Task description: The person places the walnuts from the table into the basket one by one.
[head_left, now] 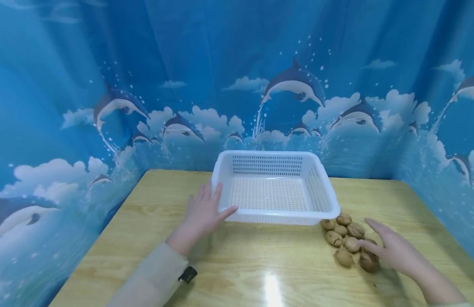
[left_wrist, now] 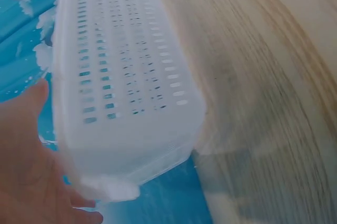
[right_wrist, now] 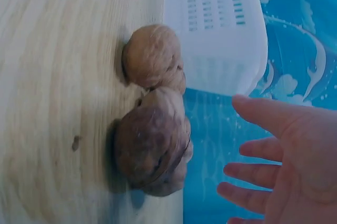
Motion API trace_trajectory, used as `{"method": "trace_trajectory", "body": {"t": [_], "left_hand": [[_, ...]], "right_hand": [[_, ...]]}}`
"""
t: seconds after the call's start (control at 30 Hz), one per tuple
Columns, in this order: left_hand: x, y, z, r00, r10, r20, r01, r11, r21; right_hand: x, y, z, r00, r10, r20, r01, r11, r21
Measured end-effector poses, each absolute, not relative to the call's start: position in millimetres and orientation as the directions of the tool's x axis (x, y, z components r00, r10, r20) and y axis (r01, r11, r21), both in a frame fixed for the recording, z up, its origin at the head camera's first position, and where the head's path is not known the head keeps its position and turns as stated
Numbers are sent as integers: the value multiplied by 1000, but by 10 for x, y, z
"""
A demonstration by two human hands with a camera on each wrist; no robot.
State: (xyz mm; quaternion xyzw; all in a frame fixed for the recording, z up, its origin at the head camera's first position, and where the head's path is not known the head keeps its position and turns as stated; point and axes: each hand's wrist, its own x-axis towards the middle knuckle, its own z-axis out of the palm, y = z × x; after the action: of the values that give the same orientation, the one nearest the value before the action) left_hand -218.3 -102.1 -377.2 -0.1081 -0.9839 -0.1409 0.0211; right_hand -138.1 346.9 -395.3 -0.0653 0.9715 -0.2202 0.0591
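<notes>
A white plastic basket (head_left: 267,194) with slotted walls stands toward the back of the wooden table, and nothing lies in it. At its left front corner is my left hand (head_left: 204,211), fingers spread, thumb reaching over the rim. The left wrist view shows that hand (left_wrist: 31,171) beside the basket wall (left_wrist: 121,66). Several walnuts (head_left: 344,238) lie clustered by the basket's right front corner. Just right of them is my right hand (head_left: 398,249), its fingers extended. In the right wrist view the fingers stay apart from the dark walnut (right_wrist: 150,145).
The table (head_left: 152,230) has a pale wood grain. A blue curtain (head_left: 206,76) printed with dolphins and clouds hangs behind and along both sides. A small dark crumb (right_wrist: 76,142) lies on the table near the walnuts.
</notes>
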Motion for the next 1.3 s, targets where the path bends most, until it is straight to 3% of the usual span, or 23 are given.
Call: {"method": "trace_trajectory", "body": {"t": [0.37,0.83,1.3], "left_hand": [[-2269,-951,-3824,-975,223,28,219,914,342],[-2226,-946,-3792,-974,225,-10,211,927,309],[-2229,-947,-3825,-972,236,11,230,932,279]], "right_hand": [[-1415,3669,-4051,-991,-105,-82,-62,910,-409],[-1700,3585,-4225,-997,-77,-31,-58,914,-402],[-1715,3553,-4304,-996,-81,41,-91,895,-436]]}}
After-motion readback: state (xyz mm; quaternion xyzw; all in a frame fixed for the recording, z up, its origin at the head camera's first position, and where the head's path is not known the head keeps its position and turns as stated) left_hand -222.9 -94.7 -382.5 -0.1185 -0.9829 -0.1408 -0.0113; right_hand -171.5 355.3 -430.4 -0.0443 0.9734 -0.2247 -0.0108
